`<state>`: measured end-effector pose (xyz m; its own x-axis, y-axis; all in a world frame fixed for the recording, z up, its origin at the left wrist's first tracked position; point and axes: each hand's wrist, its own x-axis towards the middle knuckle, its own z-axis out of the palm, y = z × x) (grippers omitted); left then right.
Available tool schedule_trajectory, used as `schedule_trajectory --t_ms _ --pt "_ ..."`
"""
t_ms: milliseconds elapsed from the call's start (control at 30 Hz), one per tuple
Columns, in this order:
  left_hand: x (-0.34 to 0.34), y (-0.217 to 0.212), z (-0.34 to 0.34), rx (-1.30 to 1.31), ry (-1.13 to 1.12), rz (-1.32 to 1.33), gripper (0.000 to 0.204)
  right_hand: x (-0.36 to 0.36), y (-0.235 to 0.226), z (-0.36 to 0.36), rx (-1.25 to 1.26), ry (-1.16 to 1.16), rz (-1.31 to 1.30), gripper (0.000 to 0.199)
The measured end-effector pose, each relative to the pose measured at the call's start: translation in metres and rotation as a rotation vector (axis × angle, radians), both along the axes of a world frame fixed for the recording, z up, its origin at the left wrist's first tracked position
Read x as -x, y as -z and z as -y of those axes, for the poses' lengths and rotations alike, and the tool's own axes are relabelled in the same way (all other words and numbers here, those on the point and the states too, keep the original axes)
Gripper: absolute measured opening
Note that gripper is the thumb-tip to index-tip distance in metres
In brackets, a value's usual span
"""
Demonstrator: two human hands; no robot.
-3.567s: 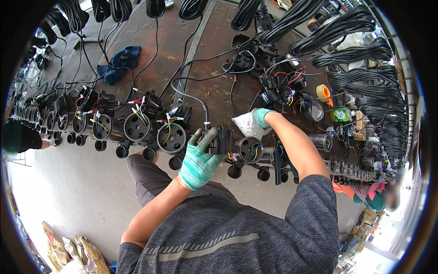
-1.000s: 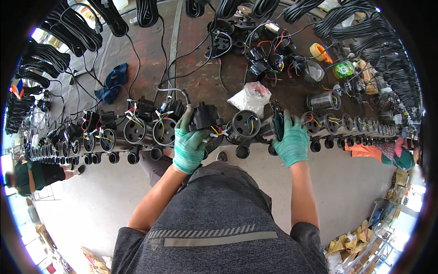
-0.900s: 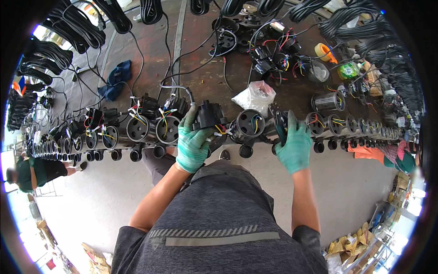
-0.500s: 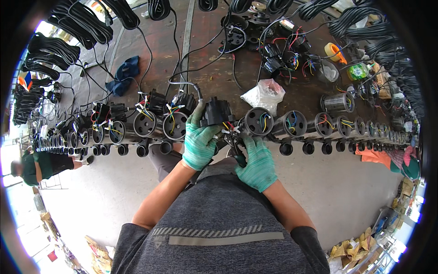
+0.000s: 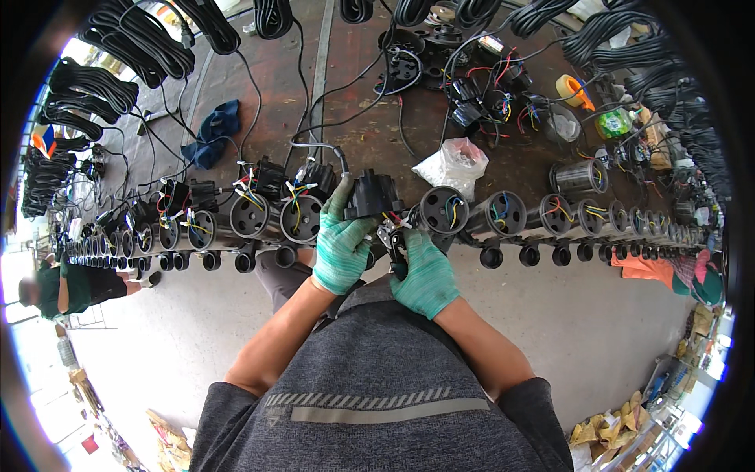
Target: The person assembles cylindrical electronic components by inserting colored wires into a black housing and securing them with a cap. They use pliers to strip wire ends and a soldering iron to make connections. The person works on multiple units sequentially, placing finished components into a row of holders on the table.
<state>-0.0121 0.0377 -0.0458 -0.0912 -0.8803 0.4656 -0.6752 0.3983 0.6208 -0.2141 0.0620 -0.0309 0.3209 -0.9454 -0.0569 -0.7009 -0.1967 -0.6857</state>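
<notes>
My left hand (image 5: pixel 344 253), in a green-striped knit glove, is closed beside a black ribbed motor-like unit (image 5: pixel 373 195). Its raised index finger lies along the unit's left side, while the thumb pinches near the short coloured wires (image 5: pixel 391 218) under it. Gloved the same way, my right hand (image 5: pixel 425 274) is wrapped around dark-handled pliers (image 5: pixel 397 250). The jaws point up at those wires; exactly what they grip is too small to tell. A grey cable (image 5: pixel 318 145) runs to the unit's upper left. Just right of the unit lies a black cylinder housing (image 5: pixel 443 210) with wires inside.
More cylinder housings (image 5: pixel 503 213) line the table's near edge on both sides. A white plastic bag (image 5: pixel 454 165), a blue cloth (image 5: pixel 214 134) and a tape roll (image 5: pixel 574 91) lie on the table (image 5: pixel 267 86). Coiled black cables (image 5: pixel 274 17) hang along its far side. Another person (image 5: pixel 75 287) is at far left.
My right hand and the pliers have shifted a little left and down, and the pliers' handles look closer together. My left hand has barely moved beside the black unit.
</notes>
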Motion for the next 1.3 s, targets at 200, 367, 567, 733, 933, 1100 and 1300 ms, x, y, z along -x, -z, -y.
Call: schedule_trajectory --t_ms 200,367,567,733,933,1100,1300 --pt "-0.002 0.002 0.001 0.044 0.023 -0.009 0.031 0.002 0.01 0.005 -0.06 -0.02 -0.022 0.066" --pt "0.003 -0.013 0.007 0.091 0.062 0.114 0.019 0.018 -0.011 0.005 -0.064 -0.139 0.17 0.088" --pt "0.0 -0.011 0.004 0.122 0.101 0.112 0.026 0.059 -0.089 0.014 0.118 -0.168 -0.392 0.09" --pt "-0.011 -0.03 0.018 0.044 0.098 0.072 0.042 0.114 -0.078 0.055 0.242 0.184 -0.41 0.083" --pt "-0.036 -0.046 0.033 -0.174 0.211 0.081 0.054 0.143 -0.033 0.075 0.234 0.18 -0.596 0.063" --pt "-0.036 -0.066 0.041 -0.226 0.262 0.168 0.047 0.066 -0.054 0.055 0.325 -0.121 0.105 0.027" --pt "-0.041 -0.075 0.048 -0.14 0.35 0.212 0.043 -0.01 -0.025 0.057 0.216 -0.131 0.019 0.032"
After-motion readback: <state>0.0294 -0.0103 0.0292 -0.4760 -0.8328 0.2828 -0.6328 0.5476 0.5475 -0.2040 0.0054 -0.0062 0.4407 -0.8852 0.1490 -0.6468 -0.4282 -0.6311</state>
